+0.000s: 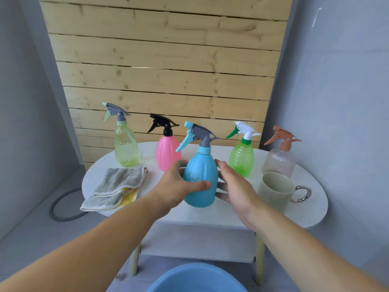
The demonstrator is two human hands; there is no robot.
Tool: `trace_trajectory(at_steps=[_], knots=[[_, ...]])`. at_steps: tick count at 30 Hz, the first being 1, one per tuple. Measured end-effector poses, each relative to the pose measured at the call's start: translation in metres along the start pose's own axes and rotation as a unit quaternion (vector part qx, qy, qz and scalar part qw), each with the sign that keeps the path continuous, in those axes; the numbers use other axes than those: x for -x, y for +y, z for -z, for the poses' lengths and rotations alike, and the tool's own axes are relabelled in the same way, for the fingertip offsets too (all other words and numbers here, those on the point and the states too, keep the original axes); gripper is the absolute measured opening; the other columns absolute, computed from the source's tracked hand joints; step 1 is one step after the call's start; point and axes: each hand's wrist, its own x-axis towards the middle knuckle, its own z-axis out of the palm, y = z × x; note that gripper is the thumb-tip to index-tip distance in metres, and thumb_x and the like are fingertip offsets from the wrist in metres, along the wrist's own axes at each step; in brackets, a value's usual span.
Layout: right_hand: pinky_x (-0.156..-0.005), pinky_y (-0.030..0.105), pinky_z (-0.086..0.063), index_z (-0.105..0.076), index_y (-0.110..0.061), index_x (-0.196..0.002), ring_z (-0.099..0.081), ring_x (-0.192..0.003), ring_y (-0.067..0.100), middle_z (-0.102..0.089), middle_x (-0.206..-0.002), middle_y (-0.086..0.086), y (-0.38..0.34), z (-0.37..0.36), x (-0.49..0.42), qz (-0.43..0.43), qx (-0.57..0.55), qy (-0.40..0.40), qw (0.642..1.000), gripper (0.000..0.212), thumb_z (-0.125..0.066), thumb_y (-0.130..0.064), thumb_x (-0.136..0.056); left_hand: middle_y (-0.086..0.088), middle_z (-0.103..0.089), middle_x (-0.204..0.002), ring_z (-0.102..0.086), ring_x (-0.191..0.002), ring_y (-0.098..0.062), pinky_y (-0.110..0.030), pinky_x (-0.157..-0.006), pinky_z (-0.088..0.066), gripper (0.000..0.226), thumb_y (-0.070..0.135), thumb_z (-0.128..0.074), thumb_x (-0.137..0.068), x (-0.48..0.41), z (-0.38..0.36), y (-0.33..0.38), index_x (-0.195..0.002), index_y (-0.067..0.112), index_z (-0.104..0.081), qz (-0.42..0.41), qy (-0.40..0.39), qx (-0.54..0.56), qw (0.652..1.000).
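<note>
A blue spray bottle [201,171] with a grey and light-blue trigger head stands upright near the front of the small white table [210,213]. My left hand [174,186] grips its body, thumb across the front and fingers curled round the far left side. Just right of the bottle is my right hand [233,186], fingers straight, fingertips at the bottle's right side; whether they touch it I cannot tell.
Behind stand a yellow-green bottle [126,146], a pink bottle [167,153], a green bottle [242,159] and a clear bottle with an orange head [280,161]. A pale mug [275,190] sits right, folded cloths [117,186] left. A blue basin [195,279] lies below.
</note>
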Motion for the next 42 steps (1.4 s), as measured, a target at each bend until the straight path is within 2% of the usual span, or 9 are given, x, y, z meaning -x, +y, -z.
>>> trace_trajectory(at_steps=[3,8,14,19,26,30,32,37,42], knots=[[-0.099,0.036,-0.051,-0.067,-0.049,-0.099,-0.066,-0.108,0.006,-0.072,-0.101,-0.025,0.003,0.006,-0.034,0.015,-0.019,0.018,1.0,0.043,-0.027,-0.037,-0.107,-0.003,-0.073,-0.118,-0.072,-0.107,-0.021,-0.039,-0.093,-0.059,0.079,0.024,-0.096,-0.064,-0.045,0.002,0.0,-0.13,0.024,-0.054,-0.008,-0.027,0.003,1.0],[-0.109,0.042,-0.043,-0.059,-0.045,-0.124,-0.057,-0.12,0.001,-0.064,-0.125,-0.021,0.018,0.01,-0.091,0.038,0.011,0.059,0.997,0.037,-0.03,-0.044,-0.101,-0.006,-0.075,-0.118,-0.073,-0.11,-0.021,-0.045,-0.103,-0.055,0.092,0.032,-0.096,-0.052,-0.107,0.008,-0.007,-0.136,0.032,-0.059,-0.03,-0.056,-0.004,0.998],[-0.117,0.043,-0.032,-0.041,-0.044,-0.145,-0.042,-0.137,0.002,-0.047,-0.147,-0.022,0.041,0.007,-0.133,0.032,0.007,0.074,0.997,0.075,-0.036,-0.07,-0.075,-0.005,-0.075,-0.123,-0.069,-0.118,-0.023,-0.049,-0.11,-0.05,0.079,0.027,-0.093,-0.066,-0.144,0.014,-0.024,-0.138,0.03,-0.061,-0.044,-0.075,-0.016,0.996],[-0.119,0.041,-0.03,-0.038,-0.04,-0.148,-0.04,-0.138,0.004,-0.044,-0.148,-0.021,0.043,0.008,-0.138,0.038,0.006,0.093,0.995,0.058,-0.037,-0.056,-0.092,-0.003,-0.075,-0.123,-0.07,-0.117,-0.021,-0.046,-0.108,-0.052,0.065,0.007,-0.082,-0.084,-0.155,0.006,-0.037,-0.141,0.029,-0.058,-0.062,-0.056,-0.008,0.996],[-0.12,0.037,-0.027,-0.029,-0.034,-0.153,-0.034,-0.14,0.003,-0.036,-0.153,-0.019,0.045,0.013,-0.14,0.041,0.001,0.111,0.993,0.049,-0.034,-0.032,-0.104,0.007,-0.073,-0.124,-0.068,-0.117,-0.013,-0.041,-0.106,-0.054,0.06,0.013,-0.081,-0.088,-0.159,-0.004,-0.038,-0.13,0.046,-0.056,-0.077,-0.036,-0.021,0.996],[-0.107,0.021,-0.029,-0.034,-0.039,-0.147,-0.044,-0.12,-0.006,-0.042,-0.14,-0.03,0.04,0.013,-0.135,0.046,0.008,0.109,0.993,0.044,-0.033,-0.024,-0.106,0.007,-0.072,-0.124,-0.068,-0.116,-0.012,-0.035,-0.102,-0.055,0.056,0.012,-0.079,-0.09,-0.155,-0.008,-0.035,-0.123,0.05,-0.054,-0.068,-0.027,-0.024,0.997],[-0.107,0.021,-0.027,-0.03,-0.033,-0.152,-0.039,-0.13,-0.001,-0.037,-0.15,-0.022,0.04,0.012,-0.134,0.038,0.009,0.108,0.993,0.047,-0.032,-0.025,-0.106,0.006,-0.07,-0.127,-0.067,-0.119,-0.015,-0.032,-0.098,-0.055,0.055,0.015,-0.078,-0.091,-0.153,-0.01,-0.034,-0.127,0.047,-0.052,-0.059,-0.016,-0.04,0.997],[-0.108,0.024,-0.029,-0.035,-0.026,-0.151,-0.035,-0.142,0.01,-0.038,-0.155,-0.009,0.028,0.014,-0.11,0.029,0.108,0.14,0.984,0.051,-0.041,-0.037,-0.102,-0.003,-0.044,-0.158,-0.048,-0.141,-0.022,-0.032,-0.094,-0.047,0.1,0.038,-0.081,-0.087,-0.131,-0.015,-0.026,-0.163,0.022,-0.018,0.027,0.055,-0.111,0.992],[-0.092,0.032,-0.046,-0.064,-0.018,-0.112,-0.058,-0.106,0.017,-0.062,-0.113,-0.002,-0.005,0.031,-0.085,0.198,0.306,0.245,0.898,0.023,-0.059,-0.025,-0.091,0.0,-0.063,-0.117,-0.065,-0.094,-0.019,-0.037,-0.077,-0.054,0.057,0.044,-0.077,-0.088,-0.105,-0.017,-0.016,-0.13,0.019,-0.05,0.046,0.127,-0.219,0.966]])
